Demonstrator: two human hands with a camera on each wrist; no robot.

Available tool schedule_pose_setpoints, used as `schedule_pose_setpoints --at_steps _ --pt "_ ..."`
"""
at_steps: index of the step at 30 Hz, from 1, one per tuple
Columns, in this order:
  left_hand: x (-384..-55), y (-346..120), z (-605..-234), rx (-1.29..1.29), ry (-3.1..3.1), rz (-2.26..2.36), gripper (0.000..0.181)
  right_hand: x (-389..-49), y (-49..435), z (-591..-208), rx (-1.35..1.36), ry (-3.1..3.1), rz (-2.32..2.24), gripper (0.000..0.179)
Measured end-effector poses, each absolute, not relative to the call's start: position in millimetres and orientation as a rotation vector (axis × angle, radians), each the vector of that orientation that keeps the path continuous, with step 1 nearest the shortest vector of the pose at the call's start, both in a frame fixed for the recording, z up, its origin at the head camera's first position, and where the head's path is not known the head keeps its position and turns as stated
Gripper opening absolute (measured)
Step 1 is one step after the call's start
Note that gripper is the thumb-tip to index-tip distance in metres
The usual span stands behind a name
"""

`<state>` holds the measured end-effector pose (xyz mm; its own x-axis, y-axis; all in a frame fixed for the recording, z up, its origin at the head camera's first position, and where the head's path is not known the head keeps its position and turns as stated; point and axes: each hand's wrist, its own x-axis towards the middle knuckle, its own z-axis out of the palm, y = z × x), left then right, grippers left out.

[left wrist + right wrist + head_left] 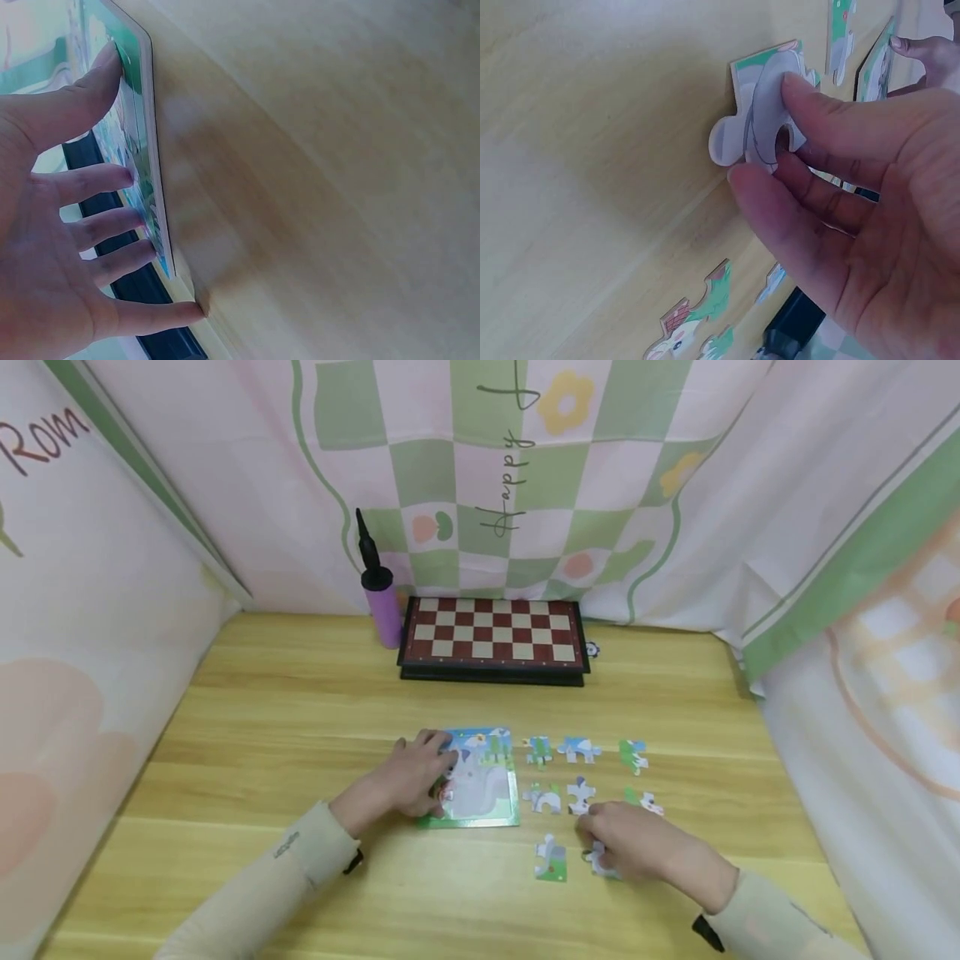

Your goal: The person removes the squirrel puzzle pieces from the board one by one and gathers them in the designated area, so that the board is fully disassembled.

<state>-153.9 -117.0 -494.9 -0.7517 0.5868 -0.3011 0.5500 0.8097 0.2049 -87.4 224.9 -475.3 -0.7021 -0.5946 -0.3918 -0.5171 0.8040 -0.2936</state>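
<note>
My left hand (416,774) rests on the left side of a square puzzle board (480,797) printed with a grey animal picture. In the left wrist view, its thumb lies on the board's green border (133,82) and the fingers are spread, fairly straight. My right hand (637,839) pinches a grey-and-green puzzle piece (769,82) between thumb and fingers, close to the tabletop. Just above that hand, in the head view, lies another grey piece (581,792); a green-cornered piece (551,860) is to its left.
Several more loose pieces, including a blue-topped one (579,749) and a green one (633,756), lie right of the board. Farther back sits a folded chessboard (491,631), with a purple hand pump (384,610) standing beside it. Printed curtains (517,477) enclose the wooden table (300,693).
</note>
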Motion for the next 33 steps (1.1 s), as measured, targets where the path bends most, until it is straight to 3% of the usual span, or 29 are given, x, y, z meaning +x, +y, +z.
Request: schedule_pose_setpoints --at_steps 9,18,25,33 --pt "-154 -118 -495 0.879 2.645 0.156 0.085 -83 222 -473 -0.801 2.583 -0.031 0.048" --pt "-154 -119 -495 0.893 2.653 0.159 0.082 -93 211 -458 -1.069 2.706 -0.092 0.029" --pt "-155 -121 -495 0.878 2.655 0.156 0.083 -111 175 -443 -1.234 2.748 -0.136 0.013" --pt "-155 -121 -496 0.866 2.667 0.180 0.086 -126 120 -442 -1.489 2.647 -0.079 0.029"
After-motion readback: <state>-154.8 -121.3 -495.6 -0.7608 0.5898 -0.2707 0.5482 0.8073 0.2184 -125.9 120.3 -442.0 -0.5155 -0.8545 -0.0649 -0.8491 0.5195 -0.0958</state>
